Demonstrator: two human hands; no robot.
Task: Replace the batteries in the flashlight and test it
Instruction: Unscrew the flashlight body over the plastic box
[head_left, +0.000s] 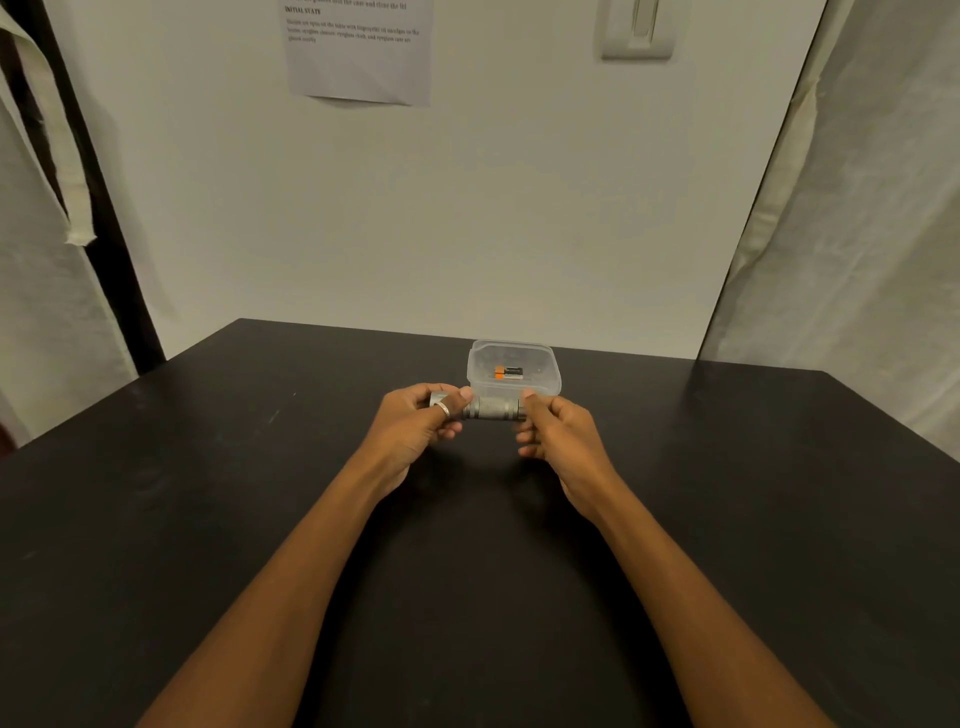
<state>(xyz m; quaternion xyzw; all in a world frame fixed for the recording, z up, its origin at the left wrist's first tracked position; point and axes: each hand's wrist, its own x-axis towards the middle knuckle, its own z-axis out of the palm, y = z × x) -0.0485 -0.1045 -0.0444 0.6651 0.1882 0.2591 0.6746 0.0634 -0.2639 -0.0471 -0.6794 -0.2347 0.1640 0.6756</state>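
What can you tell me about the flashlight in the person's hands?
The flashlight is a short, grey, metal-looking tube with ridged rings, held sideways just in front of the clear box. The left hand grips one end and the right hand pinches the other, so both ends are mostly hidden. It seems lifted off the black table. No light shows.
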